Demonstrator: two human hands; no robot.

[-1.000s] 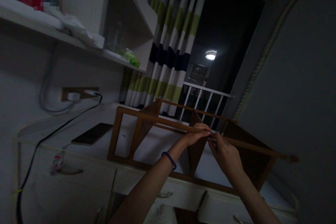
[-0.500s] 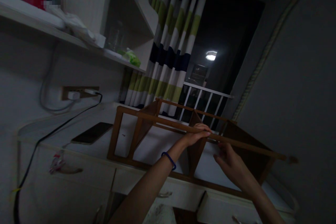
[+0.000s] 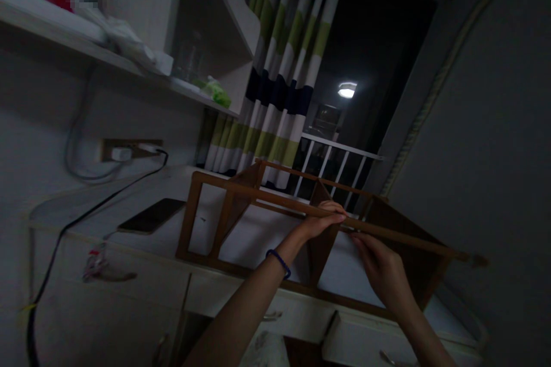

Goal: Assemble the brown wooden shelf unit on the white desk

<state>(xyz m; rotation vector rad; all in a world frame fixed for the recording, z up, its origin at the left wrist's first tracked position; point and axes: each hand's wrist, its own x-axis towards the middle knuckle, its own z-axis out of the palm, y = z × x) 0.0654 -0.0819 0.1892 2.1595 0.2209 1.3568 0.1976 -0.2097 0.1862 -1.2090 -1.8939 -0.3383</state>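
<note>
A brown wooden shelf rack [image 3: 275,200] lies on its side on a white desk top, its shelf boards standing as dividers. My left hand [image 3: 321,222], with a dark blue beaded bracelet [image 3: 279,262] at the wrist, is wrapped over the upper long rail where the middle board meets it. Just right of it, my right hand [image 3: 385,269] has thumb and fingers pinched together below the same rail, close to that board's corner. Whatever lies between those fingertips is too small and dark to make out.
A black phone [image 3: 151,216] lies left of the rack, by a cable [image 3: 99,206] running from a wall socket [image 3: 131,151]. A white wall shelf [image 3: 129,63] overhangs the left side. Behind stand a striped curtain [image 3: 284,97] and a window. Drawers [image 3: 365,341] front the desk.
My right hand has shifted slightly left and turned, its fingers now pinched near the board's corner under the rail. My left hand and the rack stay in place.
</note>
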